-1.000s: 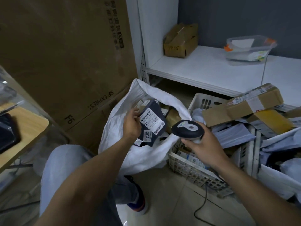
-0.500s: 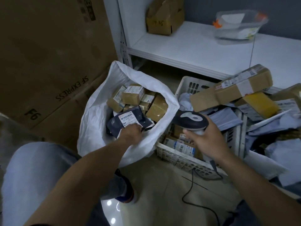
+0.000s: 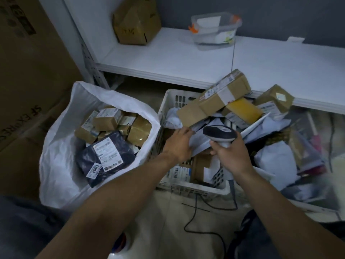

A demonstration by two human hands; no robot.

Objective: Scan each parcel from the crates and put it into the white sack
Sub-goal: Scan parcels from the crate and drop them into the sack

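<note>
Sorting partway done, by look of it. White woven sack [image 3: 61, 165], left of white lattice plastic crate [image 3: 186, 186], holds heap of small brown cardboard boxes [image 3: 108, 120], with dark blue soft parcel with white label [image 3: 106, 157] on top. Left hand [image 3: 179, 143] over crate's left side, fingers on edge of pale grey poly mailer [image 3: 199, 144]; pinching or merely touching, cannot tell. Right hand [image 3: 231, 156] wrapped round black-and-grey corded scanner [image 3: 219, 134] above crate's middle. Crate heaped: mailers, long brown cardboard carton [image 3: 214, 101] across top. More parcels right of crate, blurred. Plenty left to scan.
</note>
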